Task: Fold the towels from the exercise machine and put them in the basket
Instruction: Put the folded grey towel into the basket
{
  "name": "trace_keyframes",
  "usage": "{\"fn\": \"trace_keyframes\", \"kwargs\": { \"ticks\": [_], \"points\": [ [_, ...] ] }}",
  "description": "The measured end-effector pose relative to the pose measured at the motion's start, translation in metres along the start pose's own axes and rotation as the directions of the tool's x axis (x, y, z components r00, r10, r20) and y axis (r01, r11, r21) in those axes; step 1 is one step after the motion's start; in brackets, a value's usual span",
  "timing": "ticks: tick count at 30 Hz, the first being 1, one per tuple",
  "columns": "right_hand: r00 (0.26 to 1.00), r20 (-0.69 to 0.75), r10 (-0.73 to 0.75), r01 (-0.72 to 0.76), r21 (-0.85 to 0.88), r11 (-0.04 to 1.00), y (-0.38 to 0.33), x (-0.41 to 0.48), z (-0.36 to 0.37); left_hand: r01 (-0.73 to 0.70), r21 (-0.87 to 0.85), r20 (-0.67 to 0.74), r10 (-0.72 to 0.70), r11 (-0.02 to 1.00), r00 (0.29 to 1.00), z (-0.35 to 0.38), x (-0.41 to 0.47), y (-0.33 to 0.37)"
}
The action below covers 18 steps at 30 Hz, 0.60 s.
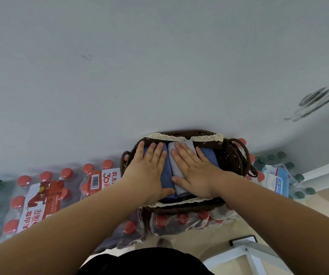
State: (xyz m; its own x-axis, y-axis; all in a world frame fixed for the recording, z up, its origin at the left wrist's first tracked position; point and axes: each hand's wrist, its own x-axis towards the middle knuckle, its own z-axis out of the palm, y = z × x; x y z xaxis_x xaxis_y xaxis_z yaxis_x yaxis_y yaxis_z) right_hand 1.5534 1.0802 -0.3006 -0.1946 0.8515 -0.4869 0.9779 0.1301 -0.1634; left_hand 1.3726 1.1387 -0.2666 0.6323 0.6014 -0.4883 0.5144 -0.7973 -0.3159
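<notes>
Head cam looks straight down on both hands, and neither one is really gripping anything. The left hand [149, 165] lies flat with its fingers spread, palm down on a folded blue towel [166, 175]. The right hand [193, 167] does the same on the grey towel [180, 189] right beside it, thumb stuck out over the seam between the two. So it's flat palms pressing, no pinch or curl that I can see. The bit that matters for what comes next: the towels sit directly under the palms, not off to a side. Their long axis runs away from the person toward the wall [159, 66], lined up with the fingers. They're packed side by side across the basket [183, 137], touching each other. A second blue towel [209, 155] is tucked in on the far side of the grey one, so it's nearer the right hand and half hidden by it. The basket is dark woven stuff with a lace-trimmed liner. It's parked on top of shrink-wrapped water bottle packs [40, 195] with red caps. A wipes pack [276, 179] sits off to the right, and a bit of metal frame [255, 255] shows low right. My guess is this is the tamping-down part of the job, so the hands just need to lift straight up off the towels. I can't tell from here whether more towels are waiting.
</notes>
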Motion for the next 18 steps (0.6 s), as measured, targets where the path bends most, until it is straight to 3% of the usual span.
{"fn": "trace_keyframes", "kwargs": {
  "ticks": [9,18],
  "points": [
    [0.999,-0.051,-0.002,0.000,-0.028,1.000,-0.003,-0.008,-0.003,0.021,0.032,0.017,-0.021,0.999,1.000,-0.007,0.000,0.005],
    [0.978,-0.188,0.093,-0.123,-0.156,0.980,-0.032,-0.044,-0.027,-0.024,-0.018,-0.218,0.019,1.000,0.976,-0.016,-0.050,-0.013]
  ]
}}
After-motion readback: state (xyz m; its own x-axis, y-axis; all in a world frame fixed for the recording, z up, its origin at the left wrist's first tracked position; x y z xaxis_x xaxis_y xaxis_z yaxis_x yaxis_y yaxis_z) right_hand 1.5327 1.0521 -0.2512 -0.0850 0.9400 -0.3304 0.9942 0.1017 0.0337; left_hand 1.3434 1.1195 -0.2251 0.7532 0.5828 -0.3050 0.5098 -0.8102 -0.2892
